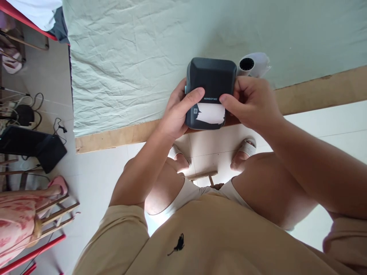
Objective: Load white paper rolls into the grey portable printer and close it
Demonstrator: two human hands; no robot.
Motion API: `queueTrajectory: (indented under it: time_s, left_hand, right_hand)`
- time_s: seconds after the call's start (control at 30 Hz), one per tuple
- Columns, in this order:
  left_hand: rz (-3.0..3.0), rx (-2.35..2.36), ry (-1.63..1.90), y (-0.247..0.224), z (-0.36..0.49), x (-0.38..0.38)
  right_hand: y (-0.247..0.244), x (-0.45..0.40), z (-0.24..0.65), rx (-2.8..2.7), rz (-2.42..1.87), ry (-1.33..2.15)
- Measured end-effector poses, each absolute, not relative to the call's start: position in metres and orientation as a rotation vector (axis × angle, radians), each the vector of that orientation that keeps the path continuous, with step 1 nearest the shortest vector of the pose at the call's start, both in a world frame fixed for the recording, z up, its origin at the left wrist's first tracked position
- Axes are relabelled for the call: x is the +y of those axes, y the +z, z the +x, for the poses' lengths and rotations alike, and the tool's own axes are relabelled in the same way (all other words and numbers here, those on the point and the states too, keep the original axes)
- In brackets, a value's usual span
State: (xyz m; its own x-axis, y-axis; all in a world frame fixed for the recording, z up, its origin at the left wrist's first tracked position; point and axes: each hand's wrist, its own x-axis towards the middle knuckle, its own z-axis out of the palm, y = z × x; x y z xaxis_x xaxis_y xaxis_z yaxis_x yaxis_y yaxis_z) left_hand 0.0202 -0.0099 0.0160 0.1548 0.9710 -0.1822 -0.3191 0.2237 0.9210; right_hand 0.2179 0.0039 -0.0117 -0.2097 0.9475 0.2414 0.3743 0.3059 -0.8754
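A dark label printer (pixel 210 78) is held up between my two hands above the table's front edge. White paper (pixel 211 114) with a ragged torn end sticks out of its slot. My left hand (pixel 183 109) is closed round the left side, thumb on the top face. My right hand (pixel 255 97) grips the right side, with its thumb by the printed brand name and its other fingers curled at the edge. Just beyond my right hand, a white roll with a dark core (pixel 254 64) lies on the cloth.
A wrinkled pale green cloth (pixel 129 68) covers the table, whose bare wooden edge (pixel 120 140) faces me. At left, a person in a pink patterned garment (pixel 17 225) sits by a wooden chair (pixel 57 215). Cables and a black device (pixel 34 145) are behind them.
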Motion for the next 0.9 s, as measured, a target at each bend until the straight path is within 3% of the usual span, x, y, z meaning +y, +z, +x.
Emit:
queueTrajectory:
  time_s: [0.47, 0.9]
  left_hand:
    - [0.669, 0.710, 0.989, 0.019, 0.016, -0.004]
    - [0.924, 0.995, 1.066, 0.018, 0.013, -0.013]
  right_hand:
    - [-0.018, 0.016, 0.227, -1.739, -1.159, 1.041]
    - [-0.011, -0.001, 0.222, -1.697, -1.051, 1.114]
